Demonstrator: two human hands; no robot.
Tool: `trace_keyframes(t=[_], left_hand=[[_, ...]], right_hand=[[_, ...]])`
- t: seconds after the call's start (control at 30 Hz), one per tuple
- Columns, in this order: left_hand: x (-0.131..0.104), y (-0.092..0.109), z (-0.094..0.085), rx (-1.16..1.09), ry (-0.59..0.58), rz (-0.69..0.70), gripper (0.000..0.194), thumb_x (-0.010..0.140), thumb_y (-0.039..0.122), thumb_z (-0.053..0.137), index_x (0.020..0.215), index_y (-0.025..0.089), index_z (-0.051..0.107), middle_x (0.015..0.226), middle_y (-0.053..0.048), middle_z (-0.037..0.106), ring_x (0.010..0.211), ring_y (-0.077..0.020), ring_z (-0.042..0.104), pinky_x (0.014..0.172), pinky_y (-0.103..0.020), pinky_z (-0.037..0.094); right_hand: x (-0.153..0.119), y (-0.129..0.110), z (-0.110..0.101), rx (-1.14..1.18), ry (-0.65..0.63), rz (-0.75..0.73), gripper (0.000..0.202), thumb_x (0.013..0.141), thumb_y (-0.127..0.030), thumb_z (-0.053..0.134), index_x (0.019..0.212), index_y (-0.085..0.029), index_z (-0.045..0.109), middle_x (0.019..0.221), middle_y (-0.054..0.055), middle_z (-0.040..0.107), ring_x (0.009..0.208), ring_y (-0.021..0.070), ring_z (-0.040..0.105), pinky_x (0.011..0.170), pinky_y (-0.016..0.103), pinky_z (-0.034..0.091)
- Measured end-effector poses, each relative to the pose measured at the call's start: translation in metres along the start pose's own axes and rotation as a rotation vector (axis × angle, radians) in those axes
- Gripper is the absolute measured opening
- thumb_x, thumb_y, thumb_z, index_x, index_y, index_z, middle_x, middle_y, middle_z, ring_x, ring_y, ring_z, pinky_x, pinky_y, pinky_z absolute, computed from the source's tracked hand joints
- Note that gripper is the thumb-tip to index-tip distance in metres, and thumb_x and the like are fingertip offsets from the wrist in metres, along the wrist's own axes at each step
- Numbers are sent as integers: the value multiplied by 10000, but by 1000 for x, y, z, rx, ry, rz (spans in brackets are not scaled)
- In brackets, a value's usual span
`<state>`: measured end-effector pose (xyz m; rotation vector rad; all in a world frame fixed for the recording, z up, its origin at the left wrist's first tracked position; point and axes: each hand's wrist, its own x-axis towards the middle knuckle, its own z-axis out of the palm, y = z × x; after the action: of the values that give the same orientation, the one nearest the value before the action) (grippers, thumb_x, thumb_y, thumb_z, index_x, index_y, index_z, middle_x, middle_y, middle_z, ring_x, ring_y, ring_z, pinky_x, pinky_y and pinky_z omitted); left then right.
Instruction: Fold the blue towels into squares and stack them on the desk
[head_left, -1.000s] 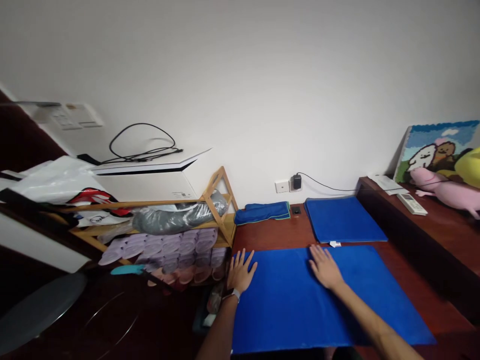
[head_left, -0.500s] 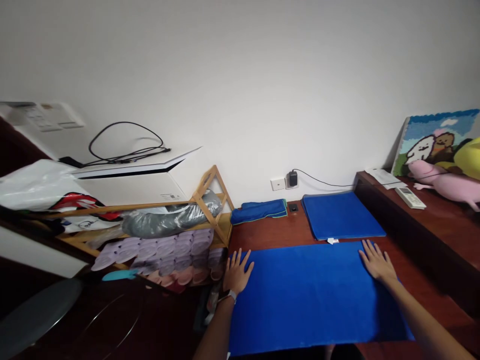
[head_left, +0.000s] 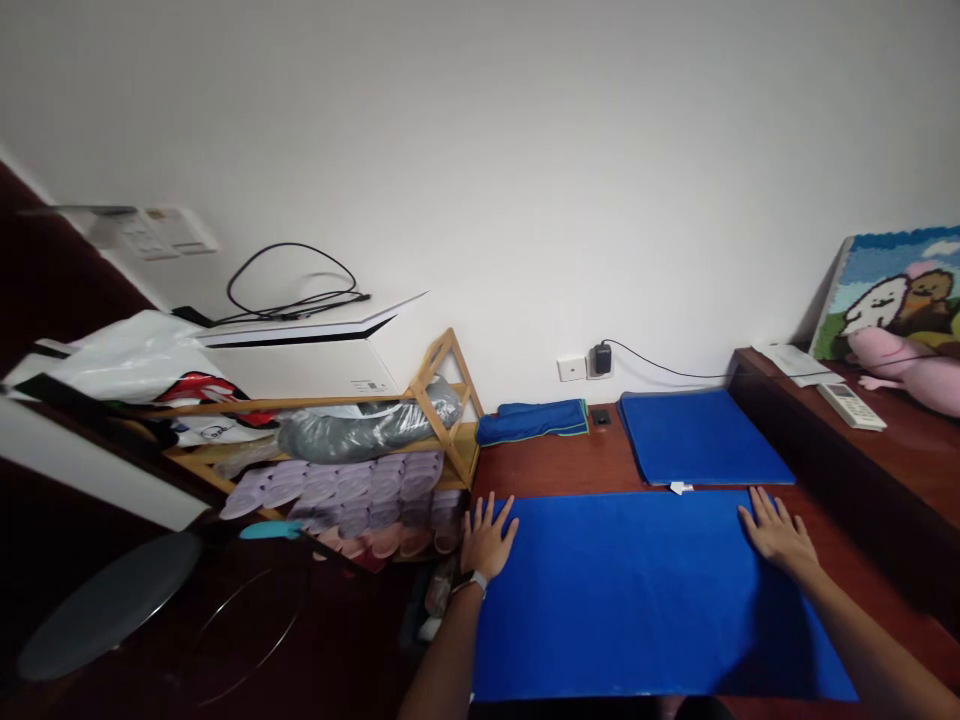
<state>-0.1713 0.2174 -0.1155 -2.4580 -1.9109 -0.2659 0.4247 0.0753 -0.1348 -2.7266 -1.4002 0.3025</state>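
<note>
A large blue towel [head_left: 630,590] is spread flat over the reddish-brown desk [head_left: 555,470]. My left hand [head_left: 487,540] lies on its far left corner, fingers spread, with a band on the wrist. At the far right corner, my right hand [head_left: 778,530] rests palm down with its fingers stretched out. Just beyond the far edge sits a folded blue towel [head_left: 705,435] with a white tag showing near its front edge. Farther left, a smaller blue cloth with a green edge [head_left: 532,420] is folded against the wall.
Left of the desk, a wooden rack [head_left: 457,440] holds lilac and pink shoes, a wrapped grey bundle and a white box [head_left: 300,365]. A black charger [head_left: 602,355] is plugged into the wall. On the raised right ledge lie a remote control [head_left: 851,407] and a pink plush toy [head_left: 911,370].
The view has swung slightly left, so things appear farther right. Both hands stay spread on the towel's far corners, and the towel still lies flat.
</note>
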Motion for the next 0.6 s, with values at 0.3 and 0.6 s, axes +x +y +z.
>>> trace_keyframes(t=[0.3, 0.6], left_hand=[[-2, -2, 2, -28, 15, 3, 577, 1038, 593, 380, 1589, 423, 383, 1699, -28, 345, 1569, -350, 266, 1255, -605, 201], [3, -3, 6, 13, 26, -2, 582, 1039, 583, 387, 1589, 391, 400, 1695, -45, 353, 1564, -354, 279, 1252, -591, 208]], right_hand=[[-57, -104, 2, -77, 58, -171, 778, 994, -493, 138, 1629, -80, 316, 1701, 118, 288, 1592, 313, 199, 1287, 550, 155], [-107, -223, 14, 83, -61, -597, 724, 1044, -572, 147, 1648, -200, 289, 1696, 40, 300, 1593, 231, 209, 1303, 475, 131]])
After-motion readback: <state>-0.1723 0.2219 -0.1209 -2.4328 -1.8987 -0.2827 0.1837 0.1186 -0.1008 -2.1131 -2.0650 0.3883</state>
